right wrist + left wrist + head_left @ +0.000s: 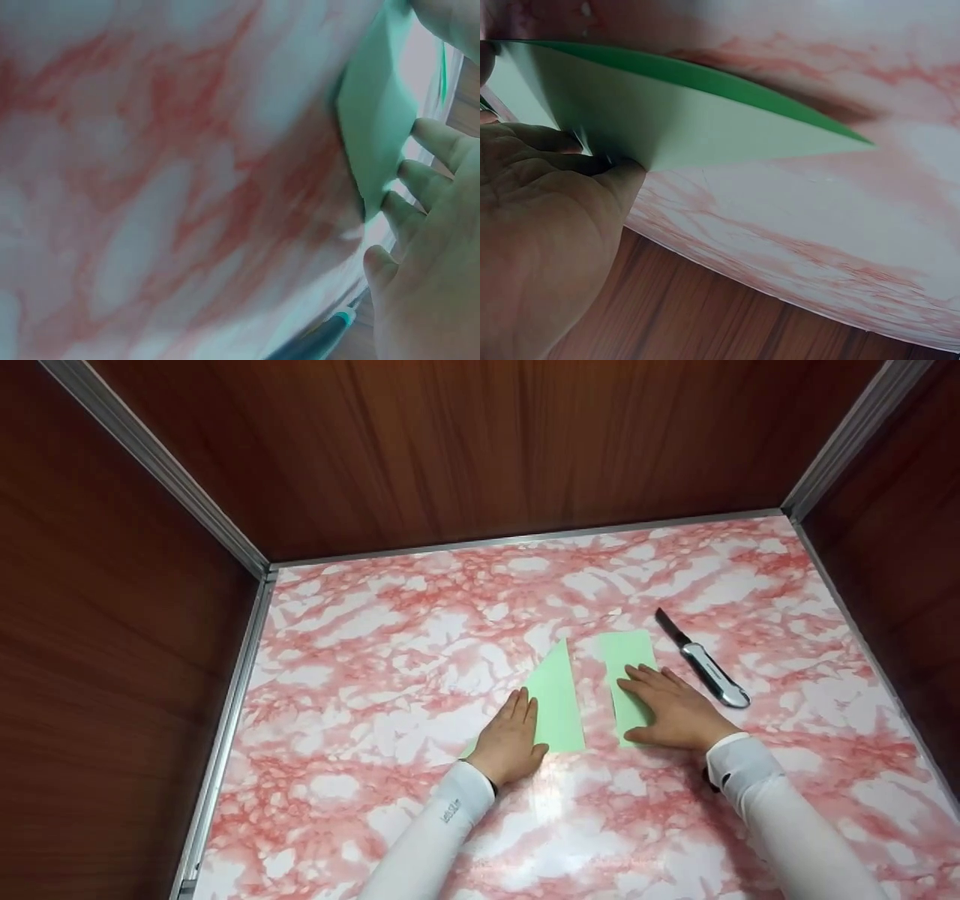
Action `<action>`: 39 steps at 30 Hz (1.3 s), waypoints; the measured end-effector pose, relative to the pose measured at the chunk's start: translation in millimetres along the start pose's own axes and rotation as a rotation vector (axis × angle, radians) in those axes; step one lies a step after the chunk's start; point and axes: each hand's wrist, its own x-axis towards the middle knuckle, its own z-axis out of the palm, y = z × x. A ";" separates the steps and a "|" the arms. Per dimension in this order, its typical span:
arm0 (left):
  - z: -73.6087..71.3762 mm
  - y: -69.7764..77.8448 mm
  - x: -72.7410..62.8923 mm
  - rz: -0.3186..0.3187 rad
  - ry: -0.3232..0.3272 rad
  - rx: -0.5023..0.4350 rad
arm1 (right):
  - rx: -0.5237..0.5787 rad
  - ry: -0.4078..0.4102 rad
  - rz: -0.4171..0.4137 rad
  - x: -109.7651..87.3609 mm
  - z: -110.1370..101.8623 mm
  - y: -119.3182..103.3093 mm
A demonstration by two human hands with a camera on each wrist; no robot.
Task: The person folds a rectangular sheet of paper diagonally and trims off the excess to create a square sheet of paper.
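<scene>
A light green piece of paper (556,701) with a slanted edge lies at the middle of the table, its point towards the back. My left hand (510,739) rests on its left part, fingers straight. In the left wrist view the folded paper (705,124) shows two layers, bowed slightly apart. To the right, across a narrow gap, lies a light green paper strip (628,649). Over this strip my right hand (667,705) is spread, fingertips touching it. In the right wrist view the strip (375,120) looks bent upwards near the fingers.
Right of the strip lies a utility knife (709,667) with a dark blade pointing to the back left. The table (360,675) has a red and white marbled top. Dark wooden panels (487,450) with metal edging stand at its back and both sides.
</scene>
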 end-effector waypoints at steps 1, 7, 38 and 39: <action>0.0 -0.1 0.1 0.001 0.000 0.007 | -0.001 0.007 0.006 1.2 0.2 -1.8; -0.4 -0.2 -0.1 0.006 0.000 0.015 | 0.015 0.136 -0.007 11.2 7.2 -22.6; 2.5 0.2 0.7 0.012 0.060 0.041 | 0.310 0.505 0.204 62.2 53.5 -108.3; 2.4 0.1 1.0 0.012 0.060 0.029 | 0.349 0.514 0.218 62.9 52.6 -108.5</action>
